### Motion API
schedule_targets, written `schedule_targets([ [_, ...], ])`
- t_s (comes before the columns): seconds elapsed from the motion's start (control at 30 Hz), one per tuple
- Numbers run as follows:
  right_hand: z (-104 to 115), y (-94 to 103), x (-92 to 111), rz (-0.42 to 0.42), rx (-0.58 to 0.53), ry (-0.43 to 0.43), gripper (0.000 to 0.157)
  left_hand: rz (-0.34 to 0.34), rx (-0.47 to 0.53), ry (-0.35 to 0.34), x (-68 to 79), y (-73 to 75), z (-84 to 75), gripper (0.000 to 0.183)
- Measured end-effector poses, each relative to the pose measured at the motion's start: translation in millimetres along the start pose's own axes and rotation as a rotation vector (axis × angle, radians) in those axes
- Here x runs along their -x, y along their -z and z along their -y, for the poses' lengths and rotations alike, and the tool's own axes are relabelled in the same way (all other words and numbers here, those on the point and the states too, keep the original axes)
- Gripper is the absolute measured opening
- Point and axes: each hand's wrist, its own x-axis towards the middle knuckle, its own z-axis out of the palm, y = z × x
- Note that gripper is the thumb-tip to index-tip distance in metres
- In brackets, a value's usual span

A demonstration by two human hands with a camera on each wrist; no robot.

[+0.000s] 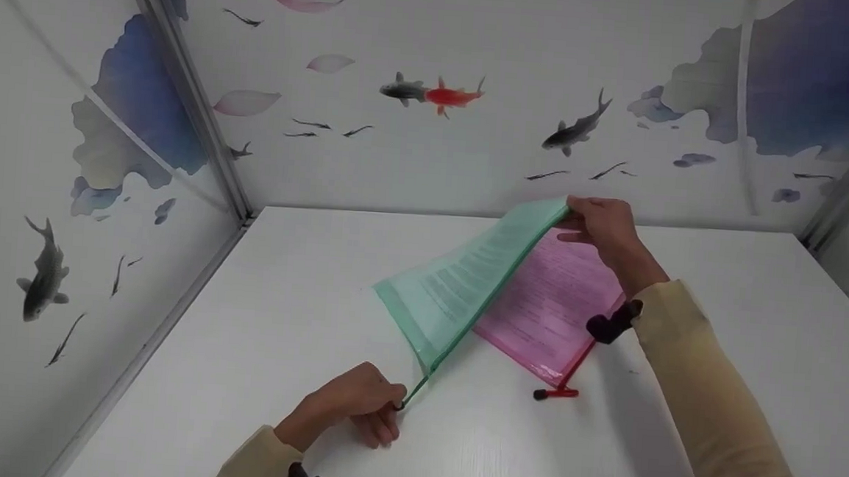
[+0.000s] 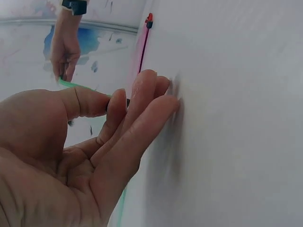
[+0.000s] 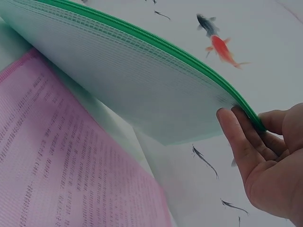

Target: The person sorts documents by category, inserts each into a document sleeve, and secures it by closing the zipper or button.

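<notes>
A green zip document pouch (image 1: 466,278) with printed paper inside is raised at a slant, its lower left part near the table. The right hand (image 1: 604,224) pinches the zipped edge at its upper right corner; in the right wrist view the green zip (image 3: 189,65) bows up to those fingers. Between thumb and forefinger the left hand (image 1: 359,403) pinches the dark end of the green pull at the pouch's lower corner. Partly hidden behind the green pouch, a pink zip document pouch (image 1: 545,312) lies on the table, also with printed pages inside.
The pink pouch's red pull (image 1: 561,393) with a dark end points toward the front of the white table (image 1: 289,289). Panels printed with fish and petals (image 1: 317,62) stand behind and at the left, joined by a metal post (image 1: 183,84).
</notes>
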Motion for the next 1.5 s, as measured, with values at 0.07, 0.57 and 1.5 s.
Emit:
schedule_targets([
  [0.07, -1.9, 1.4, -0.1, 0.011, -0.005, 0.002, 0.054, -0.009, -0.029, 0.013, 1.4, 2.7, -0.1, 0.032],
  [0.57, -13.5, -18.1, -0.8, 0.014, -0.001, -0.033, 0.052, -0.125, -0.133, -0.049, 1.4, 7.5, -2.7, 0.033],
  [1.5, -74.2, -78.2, 2.4, 0.249, 0.175, -0.115, 0.065, -0.153, 0.079, -0.101, -23.6, 12.9, -15.7, 0.036],
])
